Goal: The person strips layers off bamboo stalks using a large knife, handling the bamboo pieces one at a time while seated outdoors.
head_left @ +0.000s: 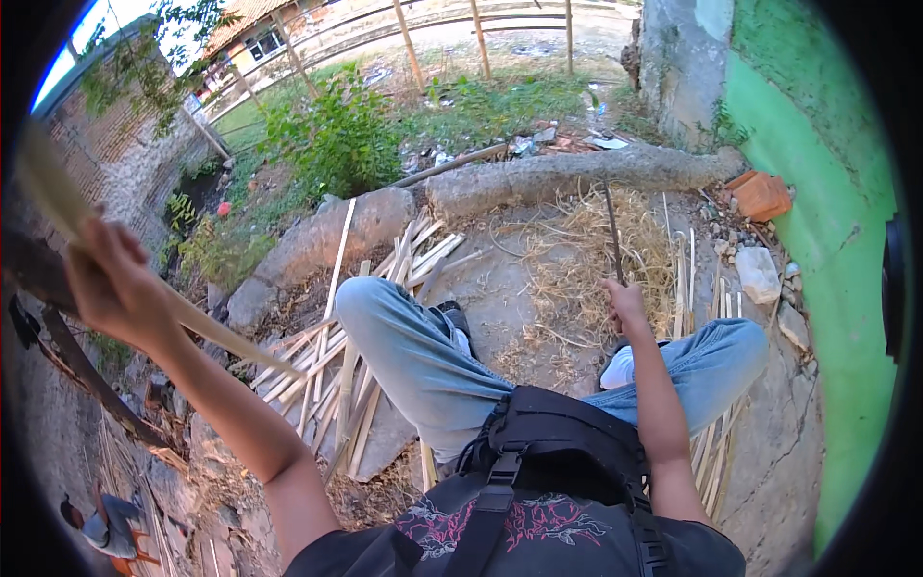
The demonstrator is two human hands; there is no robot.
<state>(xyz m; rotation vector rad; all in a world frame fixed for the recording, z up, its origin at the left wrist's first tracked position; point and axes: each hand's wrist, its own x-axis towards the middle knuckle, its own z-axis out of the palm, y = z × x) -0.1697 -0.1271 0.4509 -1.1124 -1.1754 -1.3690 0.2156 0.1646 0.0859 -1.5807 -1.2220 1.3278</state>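
Clamping a strip (pixel 226 338) in the left hand (pixel 120 284), raised wide, probably to clear the left knee (pixel 370 300); gripping a thin dark tool (pixel 613 226) by its near end in the right hand (pixel 625 308), pointed away over shavings (pixel 562 279), perhaps for safety; sitting beside a pile (pixel 348 385), seemingly for easy reach.

Daylight falls on a cracked concrete floor (pixel 771 460) beside a green wall (pixel 817 183) (its surface scuffed). A low, rough ledge (pixel 577 175) borders the far side; beyond stand fence posts (pixel 409 44) and what looks like a tiled-roof house (pixel 245 24).
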